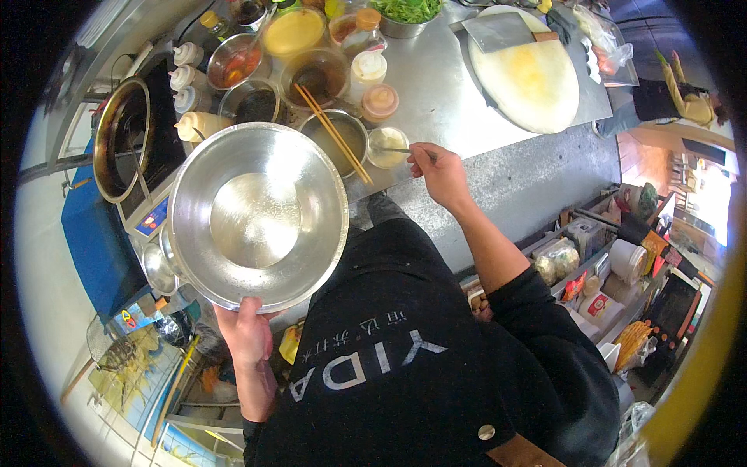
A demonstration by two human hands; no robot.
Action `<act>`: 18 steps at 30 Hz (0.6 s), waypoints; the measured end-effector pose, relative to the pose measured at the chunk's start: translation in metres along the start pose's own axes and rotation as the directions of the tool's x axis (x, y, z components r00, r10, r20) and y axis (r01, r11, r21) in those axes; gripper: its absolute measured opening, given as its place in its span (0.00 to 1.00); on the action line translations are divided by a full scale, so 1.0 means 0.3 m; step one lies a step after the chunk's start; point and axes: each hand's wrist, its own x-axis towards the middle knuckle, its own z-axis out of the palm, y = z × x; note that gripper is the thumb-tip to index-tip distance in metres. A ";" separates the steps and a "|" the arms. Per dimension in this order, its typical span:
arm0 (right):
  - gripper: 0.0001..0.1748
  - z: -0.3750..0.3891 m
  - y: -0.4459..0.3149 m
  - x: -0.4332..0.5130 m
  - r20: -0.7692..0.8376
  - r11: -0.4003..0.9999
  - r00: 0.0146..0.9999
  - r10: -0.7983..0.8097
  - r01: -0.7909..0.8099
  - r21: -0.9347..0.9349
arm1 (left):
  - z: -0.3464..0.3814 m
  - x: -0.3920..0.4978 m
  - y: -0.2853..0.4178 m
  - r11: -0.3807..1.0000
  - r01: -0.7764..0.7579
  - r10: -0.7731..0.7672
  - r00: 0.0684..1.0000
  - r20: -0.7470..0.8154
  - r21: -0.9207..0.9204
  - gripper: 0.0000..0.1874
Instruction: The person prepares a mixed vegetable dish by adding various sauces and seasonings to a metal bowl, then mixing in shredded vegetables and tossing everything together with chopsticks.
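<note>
My left hand (248, 333) grips the near rim of a wide stainless steel bowl (257, 219), which is wet inside and otherwise bare. With bent fingers my right hand (435, 169) holds the handle of a metal spoon (400, 150); its far end is in a small tub of pale contents (387, 143). Just left of that tub, wooden chopsticks (335, 137) lie across a metal pot of cloudy liquid (324, 143). Behind are a container of dark sauce (315, 79), a bowl of red sauce (236, 61) and a lidded pink-topped jar (380, 103).
A cleaver (499, 32) rests on a round cutting board (525, 82) at the back right. Squeeze bottles (185, 79) and a wok (121, 140) stand at left. Greens fill a metal bowl (405, 26). Shelves with goods are at right; another person (665, 102) is beyond the counter.
</note>
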 end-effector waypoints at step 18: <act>0.14 0.002 -0.431 -0.205 0.075 0.907 0.946 -0.315 0.276 0.319 | -0.049 -0.036 0.000 0.986 -0.026 0.017 0.998 -0.057 -0.167 0.32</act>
